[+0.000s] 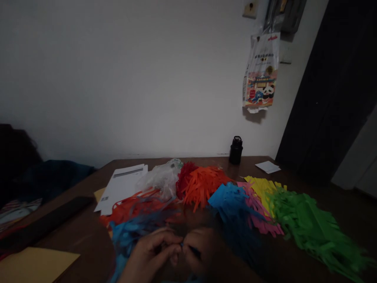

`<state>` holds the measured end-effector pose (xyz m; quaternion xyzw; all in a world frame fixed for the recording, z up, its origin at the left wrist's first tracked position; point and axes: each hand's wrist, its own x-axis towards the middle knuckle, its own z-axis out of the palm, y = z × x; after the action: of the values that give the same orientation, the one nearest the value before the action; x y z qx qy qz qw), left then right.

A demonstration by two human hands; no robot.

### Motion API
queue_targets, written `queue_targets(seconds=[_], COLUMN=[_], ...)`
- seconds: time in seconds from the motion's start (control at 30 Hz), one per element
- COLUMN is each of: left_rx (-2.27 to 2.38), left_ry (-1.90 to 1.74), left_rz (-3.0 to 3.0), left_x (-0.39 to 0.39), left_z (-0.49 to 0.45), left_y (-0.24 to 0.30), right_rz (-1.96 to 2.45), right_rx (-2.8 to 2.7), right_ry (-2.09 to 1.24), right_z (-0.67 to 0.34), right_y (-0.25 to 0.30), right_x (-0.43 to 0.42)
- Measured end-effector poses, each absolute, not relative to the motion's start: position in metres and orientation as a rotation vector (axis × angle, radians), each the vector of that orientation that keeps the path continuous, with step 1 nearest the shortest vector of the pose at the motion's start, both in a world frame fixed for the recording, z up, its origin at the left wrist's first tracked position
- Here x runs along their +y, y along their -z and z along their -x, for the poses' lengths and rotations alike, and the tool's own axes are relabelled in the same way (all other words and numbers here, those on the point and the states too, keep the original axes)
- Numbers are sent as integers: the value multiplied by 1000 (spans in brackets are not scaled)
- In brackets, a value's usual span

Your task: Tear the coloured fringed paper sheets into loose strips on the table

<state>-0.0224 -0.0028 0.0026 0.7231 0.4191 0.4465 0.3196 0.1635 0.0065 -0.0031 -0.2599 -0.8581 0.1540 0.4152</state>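
My left hand [149, 253] and my right hand [196, 247] meet at the bottom centre, over the near part of a brown table [294, 267]. Both have their fingers pinched together on a thin blue paper strip [183, 245] between them. A loose pile of blue strips [129, 232] lies just left of my left hand. Behind the hands lie heaps of cut paper strips: orange [202, 184], red [185, 175], blue [229, 198], pink [259, 216], yellow [263, 186] and green [309, 226]. The picture is dim and the fingertips are blurred.
White printed sheets [122, 186] and a crumpled clear plastic bag [160, 179] lie at the back left. A black bottle [236, 150] stands by the wall, a small white paper [268, 167] beside it. Yellow card [32, 267] and a dark flat object [44, 228] lie near left.
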Motion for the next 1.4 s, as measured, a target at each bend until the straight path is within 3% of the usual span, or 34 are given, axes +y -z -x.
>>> queue_targets(seconds=[0.33,0.53,0.8,1.17,1.4], left_rx=[1144,1134,1193,1140,1266], left_ry=[-1123,-1087,-1101,-999,-976], left_rz=[-2011,-2019,-1994,-1634,-2056], left_x=[-2,-3,-4,-4,-1], left_z=[27,24,23,24,29], left_y=[0,0,-1,1,-1], right_rz=[724,588,716,789,797], right_rx=[-2198,-2227,-2188,-2172,-2261], right_ry=[-270,14,-288,-366,-198], right_z=[-166,-162,-166,-165,-164], right_y=[8,8,15,19,31], right_x=[7,9,9,10,15])
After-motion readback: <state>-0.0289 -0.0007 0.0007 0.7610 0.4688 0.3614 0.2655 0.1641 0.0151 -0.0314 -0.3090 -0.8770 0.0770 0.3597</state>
